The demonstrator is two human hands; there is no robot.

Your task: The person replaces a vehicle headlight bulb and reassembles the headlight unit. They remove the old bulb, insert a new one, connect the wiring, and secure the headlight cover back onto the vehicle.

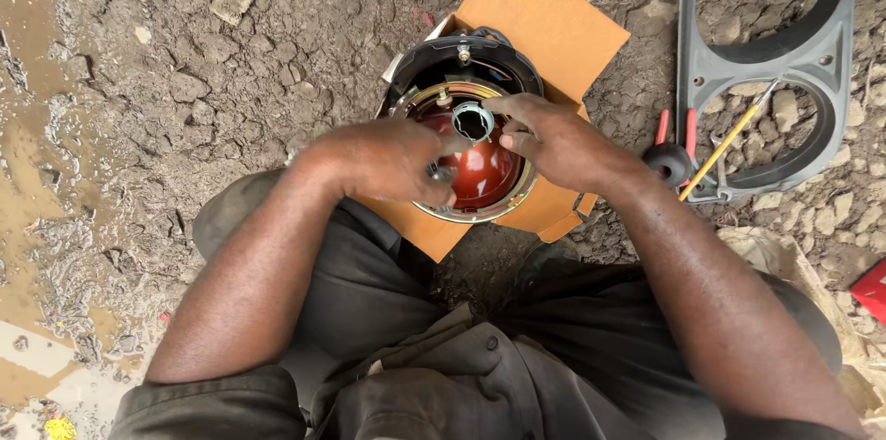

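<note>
A round headlamp unit (480,172) with a reddish-brown back shell and a brass-coloured rim lies face down inside a black housing (443,57) on an opened cardboard box (544,15). My left hand (383,158) rests on the left of the shell, fingers curled around something small and dark. My right hand (554,140) holds a small silvery ring (472,119) by its edge, just above the hole in the shell's centre. Both hands nearly touch over the lamp.
Muddy, stony ground lies all around, with wet puddles (23,126) at the left. A grey twin-opening headlamp bezel (766,61) lies at the right, beside red-handled pliers (674,131), a yellow-handled screwdriver (729,140) and a black knob (669,161). A red object (872,288) sits at the right edge.
</note>
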